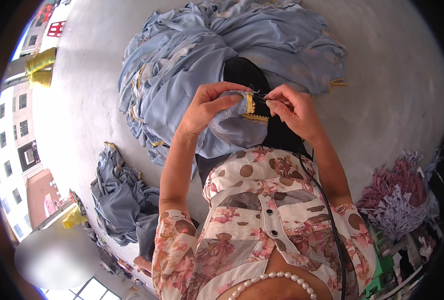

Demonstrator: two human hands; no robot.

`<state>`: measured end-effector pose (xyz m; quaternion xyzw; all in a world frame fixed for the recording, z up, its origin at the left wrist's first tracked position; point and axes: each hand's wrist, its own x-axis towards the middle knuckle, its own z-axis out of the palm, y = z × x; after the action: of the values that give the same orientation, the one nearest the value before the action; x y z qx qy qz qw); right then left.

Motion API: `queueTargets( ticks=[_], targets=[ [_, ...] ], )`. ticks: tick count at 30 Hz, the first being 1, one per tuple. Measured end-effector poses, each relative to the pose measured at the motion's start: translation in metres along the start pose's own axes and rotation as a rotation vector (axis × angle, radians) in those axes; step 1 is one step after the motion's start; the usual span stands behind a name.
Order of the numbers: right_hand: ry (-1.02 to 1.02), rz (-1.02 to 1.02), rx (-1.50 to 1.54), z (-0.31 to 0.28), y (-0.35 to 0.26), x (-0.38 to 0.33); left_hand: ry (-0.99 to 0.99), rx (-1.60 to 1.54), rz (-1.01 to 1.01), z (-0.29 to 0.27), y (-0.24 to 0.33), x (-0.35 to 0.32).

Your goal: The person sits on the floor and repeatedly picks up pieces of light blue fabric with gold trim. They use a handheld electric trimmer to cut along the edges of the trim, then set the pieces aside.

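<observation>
My left hand [205, 107] is closed on the edge of a light blue fabric [230, 127], thumb on top. A gold braided trim [256, 118] runs along this edge and turns a corner between my hands. Loose thin threads [260, 97] stick out at the trim's end. My right hand [298, 114] pinches at these threads, thumb and forefinger pressed together just right of the trim. The fabric lies over my dark-clad lap [245, 73] and joins the large heap in front of me.
The large blue fabric heap [197, 65] spreads over the grey floor [389, 65]. A smaller blue heap [122, 192] lies to my left, near another person's hand or foot [143, 265]. Pink and lilac cloth strips [399, 197] are piled at right. A black cord [327, 205] hangs down my front.
</observation>
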<state>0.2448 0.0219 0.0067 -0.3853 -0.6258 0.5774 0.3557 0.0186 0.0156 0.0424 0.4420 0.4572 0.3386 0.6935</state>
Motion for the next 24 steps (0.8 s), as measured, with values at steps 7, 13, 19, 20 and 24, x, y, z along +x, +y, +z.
queueTargets(
  ticks=[7, 13, 19, 20, 24],
  targets=[
    [-0.016, -0.027, 0.005, 0.000, -0.001, 0.001, -0.069, 0.165, -0.047, 0.003, 0.002, 0.001],
    [0.015, -0.132, -0.113, 0.004, -0.001, 0.002, -0.094, 0.185, -0.009, 0.004, -0.002, 0.002],
    [0.043, -0.133, -0.151, 0.002, 0.002, 0.004, -0.123, 0.253, -0.003, 0.006, 0.001, 0.001],
    [0.079, -0.103, -0.098, 0.001, 0.001, 0.003, -0.125, 0.259, 0.000, 0.006, 0.000, 0.001],
    [0.097, 0.046, 0.118, -0.010, -0.005, 0.000, -0.092, 0.275, 0.019, 0.006, 0.002, -0.002]
  ],
)
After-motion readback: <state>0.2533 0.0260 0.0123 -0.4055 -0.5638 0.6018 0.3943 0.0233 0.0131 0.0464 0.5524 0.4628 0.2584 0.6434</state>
